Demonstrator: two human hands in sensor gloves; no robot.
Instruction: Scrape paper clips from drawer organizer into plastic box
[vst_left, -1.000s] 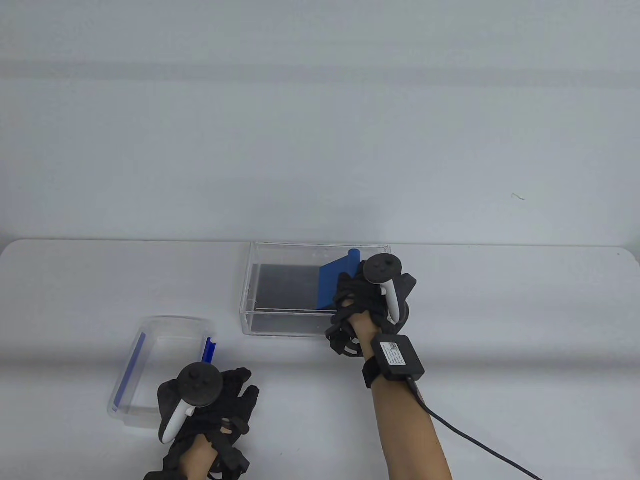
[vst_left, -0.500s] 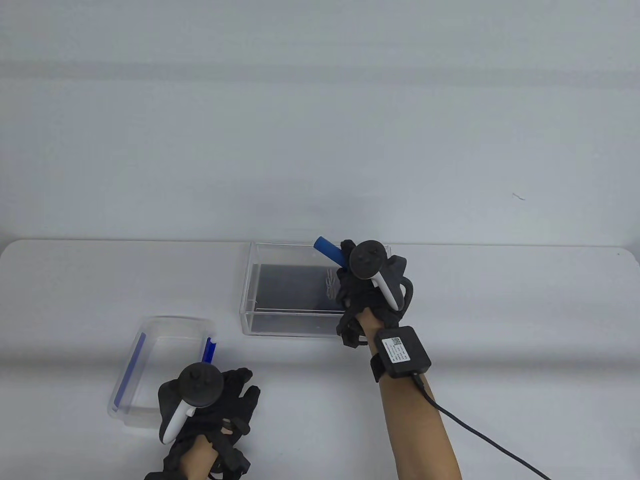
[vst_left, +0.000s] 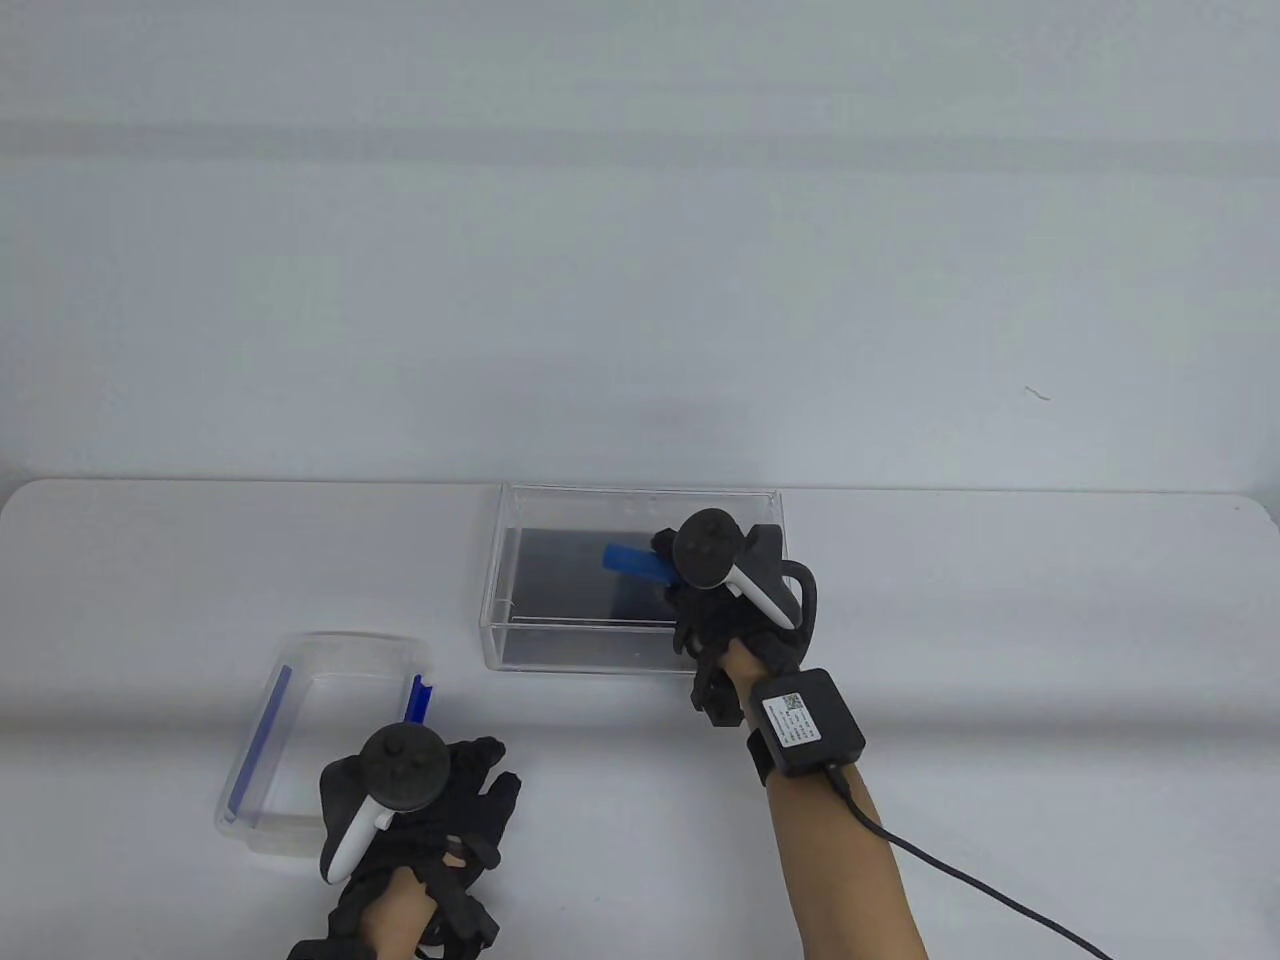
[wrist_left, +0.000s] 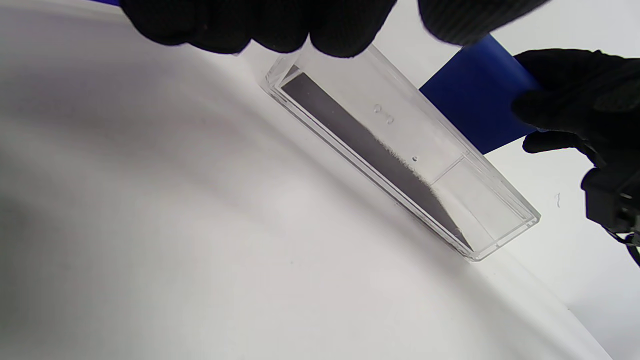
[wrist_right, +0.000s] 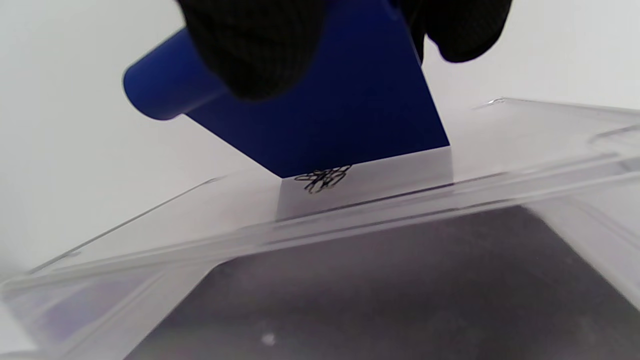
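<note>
The clear drawer organizer (vst_left: 497, 600) with a dark floor stands at the table's middle. My right hand (vst_left: 675, 582) reaches into its right part and grips a blue scraper (vst_left: 634, 560), handle pointing left. In the right wrist view a small cluster of paper clips (wrist_right: 323, 180) lies at the lower edge of the scraper (wrist_right: 345, 115), seen through the organizer's clear wall (wrist_right: 380, 200). The clips are hidden in the table view. The plastic box (vst_left: 300, 700), clear with blue latches, stands at the near left. My left hand (vst_left: 490, 775) rests open on the table beside its right corner.
The left wrist view shows the organizer (wrist_left: 410, 165) from the side, with the scraper (wrist_left: 475, 95) and right hand (wrist_left: 575, 110) behind it. A cable (vst_left: 960, 870) runs from the right wrist to the near right edge. A white wall rises behind the table.
My right hand has moved left and lower into the organizer, turning the scraper from blade-up to handle pointing left. The clips seen half a second ago are now hidden. The left hand has not moved.
</note>
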